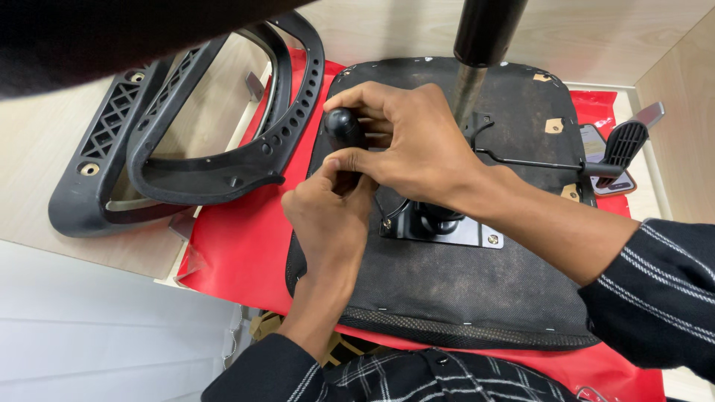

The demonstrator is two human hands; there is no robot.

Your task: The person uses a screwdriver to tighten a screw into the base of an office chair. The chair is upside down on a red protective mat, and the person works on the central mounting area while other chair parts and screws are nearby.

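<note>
The right hand (406, 141) grips a round black plastic knob (343, 128) above the upturned black fabric-covered seat base (462, 290); the left hand (328, 216) pinches just beneath that knob.

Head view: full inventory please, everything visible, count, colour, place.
seat: 1, black, upside down on the red sheet, centre
metal plate: 1, black, screwed to the seat's underside
gas cylinder: 1, black and silver, standing up from the plate
lever: 1, black paddle on a thin rod, right
knob: 1, black, round, between the fingers
armrests: 2, black, on the table, left
red sheet: 1, under the seat
phone: 1, right, partly hidden
table: 1, pale wood
left hand: below the knob
right hand: gripping the knob
</note>
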